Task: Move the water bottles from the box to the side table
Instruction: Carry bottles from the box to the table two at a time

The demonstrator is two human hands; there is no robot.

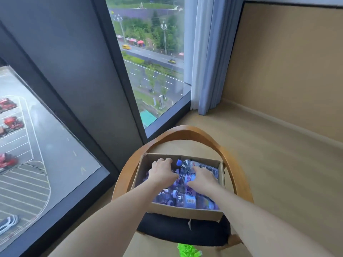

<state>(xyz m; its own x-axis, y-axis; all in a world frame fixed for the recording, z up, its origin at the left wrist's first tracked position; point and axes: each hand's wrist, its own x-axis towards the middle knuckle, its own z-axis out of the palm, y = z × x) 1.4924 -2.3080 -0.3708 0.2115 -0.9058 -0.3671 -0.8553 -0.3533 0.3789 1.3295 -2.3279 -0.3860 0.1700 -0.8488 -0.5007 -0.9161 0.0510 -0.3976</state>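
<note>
1. Water bottles (185, 198): lie packed inside the cardboard box (185, 213), purple labels, blue caps; one bottle (186, 173) lies uppermost at centre, cap toward 11 o'clock.
2. Cardboard box: open-topped, sits on the dark seat of a wooden chair (185, 132).
3. Left hand (162, 171): inside the box at 10 o'clock of the uppermost bottle, fingers curled down among the bottles; what they grip is hidden.
4. Right hand (203, 176): at 3 o'clock of that bottle, fingers laid over its side; firmness of hold unclear.
5. Window (152, 58): 12 o'clock; curtain (207, 52) beside it.
</note>
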